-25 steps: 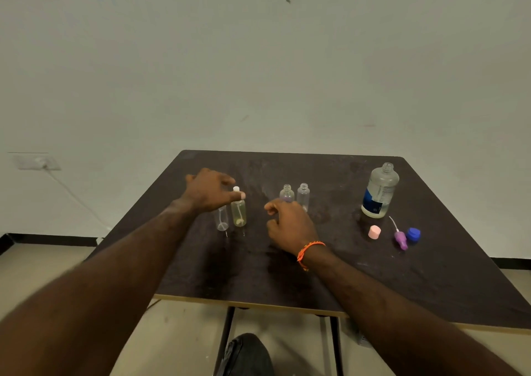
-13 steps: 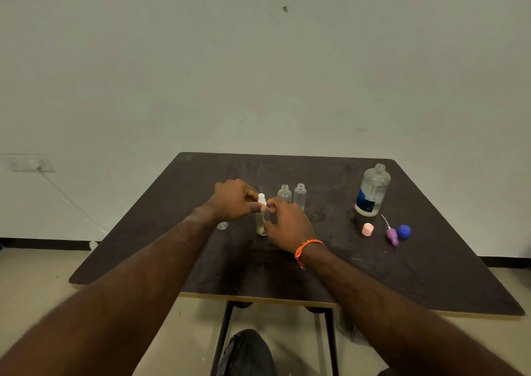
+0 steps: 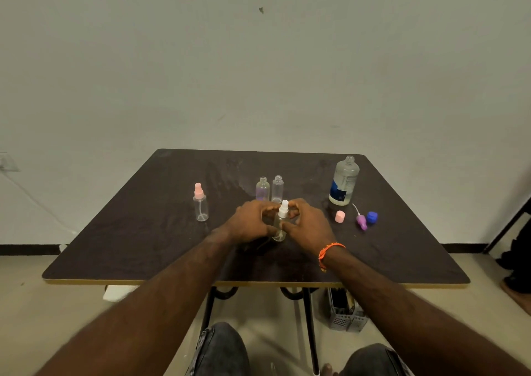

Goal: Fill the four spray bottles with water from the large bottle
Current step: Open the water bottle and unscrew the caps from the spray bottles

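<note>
A small clear spray bottle with a white spray head (image 3: 282, 217) stands upright at the table's middle, and both hands hold it. My left hand (image 3: 249, 222) grips its left side; my right hand (image 3: 307, 224) grips its right side, fingers near the head. Behind it stand two uncapped small bottles, one (image 3: 262, 188) on the left and one (image 3: 277, 186) on the right. A fourth small bottle with a pink spray head (image 3: 200, 203) stands apart at the left. The large uncapped bottle with a blue label (image 3: 344, 181) stands at the back right.
On the dark table (image 3: 149, 232), right of my hands, lie a pink cap (image 3: 339, 216), a purple spray head with its tube (image 3: 361, 221) and a blue cap (image 3: 372, 217). A grey crate (image 3: 346, 312) sits on the floor under the table.
My left hand carried the white-headed bottle from the left to the table's middle, leaving the pink-headed bottle standing alone. My right hand closed onto the bottle from the right.
</note>
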### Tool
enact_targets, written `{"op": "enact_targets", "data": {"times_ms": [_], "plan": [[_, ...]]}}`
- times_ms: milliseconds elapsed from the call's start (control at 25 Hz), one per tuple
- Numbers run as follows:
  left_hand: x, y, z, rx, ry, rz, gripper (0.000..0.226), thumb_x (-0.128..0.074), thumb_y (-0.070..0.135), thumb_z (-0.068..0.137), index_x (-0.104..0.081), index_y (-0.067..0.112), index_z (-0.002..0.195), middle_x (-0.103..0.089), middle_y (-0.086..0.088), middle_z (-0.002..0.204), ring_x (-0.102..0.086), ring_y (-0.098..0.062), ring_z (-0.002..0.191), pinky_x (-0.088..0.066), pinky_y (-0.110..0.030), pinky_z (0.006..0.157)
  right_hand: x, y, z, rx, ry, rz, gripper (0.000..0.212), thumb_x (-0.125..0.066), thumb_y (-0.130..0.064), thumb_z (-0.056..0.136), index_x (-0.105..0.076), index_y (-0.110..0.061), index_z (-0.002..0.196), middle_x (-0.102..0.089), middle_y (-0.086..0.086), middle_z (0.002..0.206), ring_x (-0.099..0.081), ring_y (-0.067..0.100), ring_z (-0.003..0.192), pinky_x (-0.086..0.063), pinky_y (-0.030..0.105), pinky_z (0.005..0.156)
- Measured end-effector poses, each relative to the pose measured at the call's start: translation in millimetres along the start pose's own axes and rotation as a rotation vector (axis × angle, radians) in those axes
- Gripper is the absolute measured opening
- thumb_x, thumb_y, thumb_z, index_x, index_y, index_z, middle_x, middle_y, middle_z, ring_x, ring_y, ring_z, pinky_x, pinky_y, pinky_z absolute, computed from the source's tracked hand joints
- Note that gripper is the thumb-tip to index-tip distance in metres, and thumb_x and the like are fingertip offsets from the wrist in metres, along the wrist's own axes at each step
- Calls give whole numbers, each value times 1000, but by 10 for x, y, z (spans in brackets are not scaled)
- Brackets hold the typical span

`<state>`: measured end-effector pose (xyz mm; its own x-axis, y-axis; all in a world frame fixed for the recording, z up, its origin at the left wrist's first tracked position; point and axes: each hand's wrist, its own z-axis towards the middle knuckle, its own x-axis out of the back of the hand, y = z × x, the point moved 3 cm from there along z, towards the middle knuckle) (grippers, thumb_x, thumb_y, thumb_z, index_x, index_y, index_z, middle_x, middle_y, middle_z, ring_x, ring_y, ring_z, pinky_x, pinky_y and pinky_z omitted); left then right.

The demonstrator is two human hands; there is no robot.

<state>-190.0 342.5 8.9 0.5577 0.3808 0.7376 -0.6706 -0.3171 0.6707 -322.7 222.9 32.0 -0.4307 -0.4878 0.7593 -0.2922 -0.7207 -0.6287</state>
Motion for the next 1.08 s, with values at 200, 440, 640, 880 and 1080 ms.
{"op": "enact_targets", "data": {"times_ms": [200,440,640,880,1080], "plan": [[-196,-21,-31,12,234,-42,49,-70,68,65,-62,61,114,-75,28,106,-69,2,106,-47,-55,105,27,-91,61,33,45,-16,20,-68,-34,84,-66,-24,101,-67,-8,92,-63,8,84,-57,36,80],[-229,-109,25,66,237,-52,48,-64,78,55,-73,54,95,-75,27,90,-69,0,98,-48,-52,102,78,-265,234,48,47,-129,19,-72,-36,83,-71,-17,84,-68,-2,77,-62,13,73,-56,40,73],[-267,-138,22,85,255,-109,57,-69,76,57,-77,44,103,-75,29,93,-69,3,98,-48,-50,105,133,-292,264,121,-102,-125,25,-69,-17,87,-71,-14,111,-71,2,111,-66,17,100,-55,33,87],[-257,-111,5,114,233,-90,43,-68,78,56,-73,51,89,-73,32,88,-68,4,96,-47,-52,103,156,-341,259,98,-77,-202,31,-68,-33,88,-64,-16,113,-67,1,105,-62,18,96,-52,33,82],[-266,-140,20,127,230,-100,55,-67,79,55,-76,42,95,-74,28,88,-69,2,97,-48,-52,103,157,-388,281,129,-228,-121,31,-69,-18,88,-66,-16,119,-67,2,119,-61,16,105,-49,28,90]]}}
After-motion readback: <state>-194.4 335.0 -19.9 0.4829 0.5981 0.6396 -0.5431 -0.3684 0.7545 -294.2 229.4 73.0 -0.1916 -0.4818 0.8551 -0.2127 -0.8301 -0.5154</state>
